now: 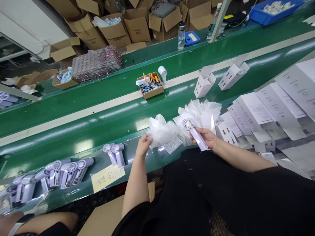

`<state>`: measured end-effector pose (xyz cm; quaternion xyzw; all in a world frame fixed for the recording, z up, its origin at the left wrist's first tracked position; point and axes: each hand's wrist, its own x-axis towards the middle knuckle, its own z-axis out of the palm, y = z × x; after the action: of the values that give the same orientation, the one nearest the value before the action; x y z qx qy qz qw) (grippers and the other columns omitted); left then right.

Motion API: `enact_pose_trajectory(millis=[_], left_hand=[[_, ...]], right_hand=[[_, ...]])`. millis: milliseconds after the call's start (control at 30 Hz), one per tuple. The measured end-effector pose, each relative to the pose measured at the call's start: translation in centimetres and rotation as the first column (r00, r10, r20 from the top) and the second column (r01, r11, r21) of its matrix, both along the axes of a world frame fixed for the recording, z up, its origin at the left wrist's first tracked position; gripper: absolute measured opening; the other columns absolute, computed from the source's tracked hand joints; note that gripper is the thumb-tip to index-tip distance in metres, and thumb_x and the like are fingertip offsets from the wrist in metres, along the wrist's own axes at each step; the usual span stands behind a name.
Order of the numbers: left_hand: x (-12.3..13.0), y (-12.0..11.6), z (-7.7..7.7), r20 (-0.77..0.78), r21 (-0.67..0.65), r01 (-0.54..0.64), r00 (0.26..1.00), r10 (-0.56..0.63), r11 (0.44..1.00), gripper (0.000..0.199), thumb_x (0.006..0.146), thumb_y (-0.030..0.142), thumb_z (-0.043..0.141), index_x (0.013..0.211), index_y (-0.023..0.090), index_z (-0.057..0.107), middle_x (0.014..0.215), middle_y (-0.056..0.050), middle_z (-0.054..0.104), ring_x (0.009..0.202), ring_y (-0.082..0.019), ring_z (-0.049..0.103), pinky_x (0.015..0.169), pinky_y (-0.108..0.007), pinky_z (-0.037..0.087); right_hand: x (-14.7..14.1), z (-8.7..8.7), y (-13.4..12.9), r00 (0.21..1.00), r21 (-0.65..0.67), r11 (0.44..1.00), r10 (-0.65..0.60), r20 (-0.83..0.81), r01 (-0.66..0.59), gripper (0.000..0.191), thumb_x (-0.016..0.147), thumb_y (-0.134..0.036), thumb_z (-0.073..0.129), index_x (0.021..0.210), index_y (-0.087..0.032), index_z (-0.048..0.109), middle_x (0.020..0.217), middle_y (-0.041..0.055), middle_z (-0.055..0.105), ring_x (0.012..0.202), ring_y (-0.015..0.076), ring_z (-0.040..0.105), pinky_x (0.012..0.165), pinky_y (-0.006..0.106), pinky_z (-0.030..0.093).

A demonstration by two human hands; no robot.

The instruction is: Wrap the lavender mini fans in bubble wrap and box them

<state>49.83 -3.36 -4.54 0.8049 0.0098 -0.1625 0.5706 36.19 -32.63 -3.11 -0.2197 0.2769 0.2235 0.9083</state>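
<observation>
A pale purple handheld fan [199, 139] is in my right hand [206, 137], its round grille facing up and its handle pointing toward my body. My left hand [144, 145] pinches the left edge of a translucent bubble bag [163, 132] lying at the bench's near edge. More bubble bags [194, 109] are bunched just behind the fan. To the left of my left hand, two purple fans [118, 154] lie side by side above a yellow paper note [107, 178].
Several fans [71, 170] line the left bench edge, near another person's arm [44, 221]. A parts carton [154, 93] and white fan [162, 73] stand ahead. Open white boxes [204, 83] and rows of printed boxes [253, 109] occupy the right. A bottle [181, 36] stands farther back.
</observation>
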Motion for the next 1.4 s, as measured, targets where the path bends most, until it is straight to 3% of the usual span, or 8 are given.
enact_pose_trajectory(millis=[100,200,267,433,867,1033,1200,1400], left_hand=[[-0.7,-1.8,-2.3,0.333,0.275,-0.246,0.931,0.148,0.930,0.010,0.079,0.023,0.053,0.085,0.015,0.054,0.085,-0.008,0.057,0.085,-0.020,0.054,0.080,-0.036,0.043],[-3.8,-5.8,-5.6,0.347,0.311,-0.116,0.938,0.001,0.943,0.016,0.075,0.029,0.061,0.081,0.017,0.052,0.083,-0.006,0.054,0.086,-0.020,0.054,0.081,-0.034,0.043],[-5.6,-7.9,-8.1,0.331,0.496,-0.057,0.935,-0.128,0.867,0.028,0.072,0.037,0.066,0.085,0.016,0.052,0.087,-0.008,0.053,0.092,-0.024,0.053,0.083,-0.037,0.042],[-6.6,-6.8,-11.5,0.311,0.649,-0.126,0.944,-0.111,0.750,0.027,0.082,0.032,0.055,0.100,0.012,0.050,0.096,-0.013,0.052,0.093,-0.025,0.054,0.079,-0.037,0.043],[-6.2,-1.7,-8.9,0.202,0.632,-0.105,0.979,-0.033,0.768,0.016,0.085,0.027,0.045,0.083,0.017,0.058,0.082,-0.010,0.060,0.088,-0.026,0.056,0.077,-0.036,0.040],[-8.6,-1.5,-4.5,0.016,0.144,-0.096,0.995,0.095,0.985,0.017,0.083,0.029,0.055,0.097,0.021,0.060,0.085,-0.004,0.062,0.089,-0.022,0.057,0.079,-0.034,0.044],[-10.0,-1.5,-2.1,-0.115,-0.097,-0.139,0.985,0.127,0.986,0.031,0.088,0.036,0.052,0.110,0.015,0.056,0.109,-0.007,0.058,0.093,-0.019,0.058,0.078,-0.037,0.051],[-9.3,-3.2,-0.1,-0.151,-0.267,-0.215,0.972,0.180,0.939,0.032,0.078,0.045,0.060,0.080,0.014,0.065,0.070,-0.004,0.061,0.066,-0.016,0.058,0.063,-0.029,0.047]], right_hand=[[-0.1,0.3,0.2,0.998,-0.070,0.995,-0.065,0.000,0.065,0.018,0.089,-0.030,0.047,0.095,-0.014,0.052,0.072,0.0073,0.064,0.060,0.0176,0.064,0.055,0.029,0.055],[-0.2,0.5,0.3,0.990,-0.108,0.984,-0.141,0.005,0.141,0.016,0.090,-0.028,0.046,0.093,-0.014,0.052,0.070,0.0079,0.065,0.058,0.0182,0.064,0.054,0.029,0.054],[-0.2,0.6,0.3,0.987,-0.124,0.980,-0.160,-0.024,0.156,0.015,0.089,-0.027,0.046,0.094,-0.014,0.052,0.070,0.0086,0.065,0.059,0.0187,0.065,0.055,0.030,0.055],[-0.6,1.0,0.6,0.986,-0.129,0.982,-0.148,-0.071,0.138,0.013,0.089,-0.025,0.047,0.093,-0.014,0.053,0.070,0.0079,0.065,0.059,0.0184,0.065,0.055,0.030,0.056],[-0.5,0.6,3.0,0.987,-0.143,0.977,0.162,-0.008,-0.161,0.030,0.077,-0.021,0.065,0.102,-0.020,0.048,0.079,0.0015,0.063,0.071,0.0181,0.066,0.058,0.032,0.058],[1.1,1.4,5.8,0.861,-0.140,0.873,0.485,0.151,-0.467,0.061,0.067,-0.021,0.074,0.119,-0.021,0.042,0.088,0.0025,0.061,0.073,0.0181,0.066,0.055,0.029,0.057],[2.6,2.5,7.3,0.767,-0.267,0.783,0.613,0.187,-0.561,0.054,0.068,-0.023,0.074,0.115,-0.018,0.048,0.088,0.0036,0.061,0.074,0.0164,0.065,0.055,0.027,0.057],[1.7,2.2,6.5,0.754,-0.485,0.680,0.654,0.063,-0.549,0.038,0.066,-0.023,0.075,0.098,-0.018,0.054,0.090,0.0010,0.058,0.068,0.0122,0.062,0.052,0.025,0.056]])
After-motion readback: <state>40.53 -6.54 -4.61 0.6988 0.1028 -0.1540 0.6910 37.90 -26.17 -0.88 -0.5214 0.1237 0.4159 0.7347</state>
